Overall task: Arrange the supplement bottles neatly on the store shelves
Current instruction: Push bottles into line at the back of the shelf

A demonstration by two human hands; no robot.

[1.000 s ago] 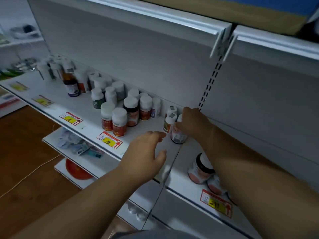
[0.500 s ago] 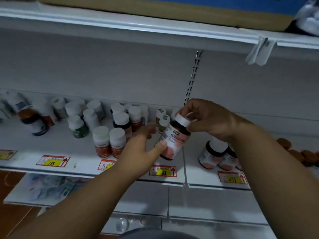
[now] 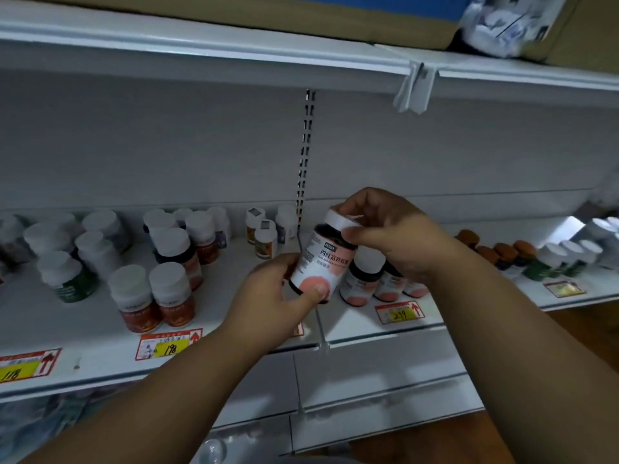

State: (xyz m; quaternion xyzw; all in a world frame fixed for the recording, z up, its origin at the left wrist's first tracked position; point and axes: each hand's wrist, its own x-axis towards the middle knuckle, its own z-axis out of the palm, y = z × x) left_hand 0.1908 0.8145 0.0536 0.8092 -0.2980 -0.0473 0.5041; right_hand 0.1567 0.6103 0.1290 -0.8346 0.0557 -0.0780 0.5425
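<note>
You are standing in a shop, at a run of white metal store shelves [image 3: 83,333] with a slotted upright [image 3: 305,155] in the back panel. Red and yellow price tags [image 3: 169,344] sit along the shelf's front edge, reading 118, 198 and 299, and white-capped supplement bottles [image 3: 170,296] stand in groups behind them. A cardboard box [image 3: 301,15] rests on the top shelf.

I see a red-and-yellow price tag [image 3: 169,345] marked 198 below and left of the hands, another price label [image 3: 399,313] just right of them, a cardboard box [image 3: 234,11] high above, and wooden floor [image 3: 582,324] lower right.
</note>
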